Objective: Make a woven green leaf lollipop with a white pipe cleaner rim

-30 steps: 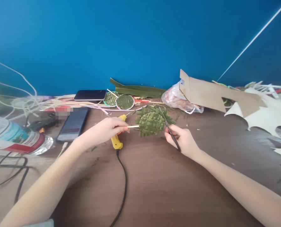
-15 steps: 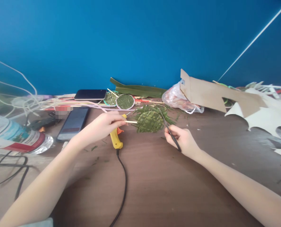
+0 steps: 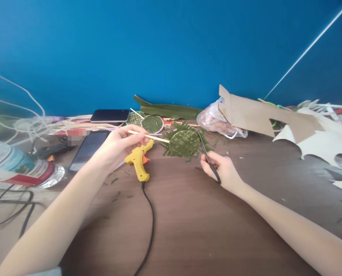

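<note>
Left hand (image 3: pixel 121 142) pinches thin pale wooden stick (image 3: pixel 157 138), probably keeping fingers clear of attached round green woven-leaf disc (image 3: pixel 184 144) over brown wooden worktop (image 3: pixel 188 218); right hand (image 3: pixel 223 170) grips slim black-handled scissors (image 3: pixel 206 156) at disc's fringed right edge.

You have open room on the table (image 3: pixel 205 226) between your forearms, right of the black cord (image 3: pixel 152 222), which runs toward you. The yellow glue gun (image 3: pixel 140 165) sits just beside your left hand (image 3: pixel 121 142), blocking a low pass there. Further left, the phone (image 3: pixel 87 151) and bottle (image 3: pixel 21 166) crowd your forearm. Beyond the woven leaf disc (image 3: pixel 185 143), the long leaf (image 3: pixel 171 110) and plastic bag (image 3: pixel 212 118) bar the far side. Another gap lies between your right hand (image 3: pixel 224 170) and the white cut sheet (image 3: pixel 317 132).
</note>
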Tool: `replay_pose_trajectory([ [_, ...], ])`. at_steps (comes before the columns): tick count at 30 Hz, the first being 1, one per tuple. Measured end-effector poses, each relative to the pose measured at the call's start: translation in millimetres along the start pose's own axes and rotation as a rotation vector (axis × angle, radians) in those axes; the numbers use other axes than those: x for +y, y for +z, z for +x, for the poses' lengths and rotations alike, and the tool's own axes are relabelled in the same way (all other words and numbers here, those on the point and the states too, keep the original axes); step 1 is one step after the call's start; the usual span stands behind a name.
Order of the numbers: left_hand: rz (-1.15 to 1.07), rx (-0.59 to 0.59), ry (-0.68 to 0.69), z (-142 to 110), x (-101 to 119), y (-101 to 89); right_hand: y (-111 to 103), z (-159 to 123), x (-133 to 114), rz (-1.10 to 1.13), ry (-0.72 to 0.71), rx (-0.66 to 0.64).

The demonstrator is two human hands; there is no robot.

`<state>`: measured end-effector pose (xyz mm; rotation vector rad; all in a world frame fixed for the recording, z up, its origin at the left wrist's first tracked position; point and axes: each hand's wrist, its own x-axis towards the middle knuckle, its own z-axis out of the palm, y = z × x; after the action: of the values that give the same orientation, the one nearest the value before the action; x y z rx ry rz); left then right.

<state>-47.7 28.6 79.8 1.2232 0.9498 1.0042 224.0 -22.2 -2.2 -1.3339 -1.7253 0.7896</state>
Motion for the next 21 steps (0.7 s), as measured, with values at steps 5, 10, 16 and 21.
replay_pose_trajectory([
  [5,0.005,0.074,-0.018,4.0,-12.9,4.2,-1.3,-1.1,-4.0,0.031,0.02,-0.008],
  [10,-0.016,0.125,-0.075,7.1,-19.6,5.4,-2.6,-1.2,-5.6,0.006,0.0,-0.044],
  [16,-0.094,0.096,-0.084,10.5,-26.5,6.4,-4.6,-0.5,-6.9,-0.017,-0.04,-0.062],
  [21,-0.1,0.088,-0.075,10.1,-28.5,5.9,-4.5,0.1,-7.1,-0.009,-0.062,-0.056],
])
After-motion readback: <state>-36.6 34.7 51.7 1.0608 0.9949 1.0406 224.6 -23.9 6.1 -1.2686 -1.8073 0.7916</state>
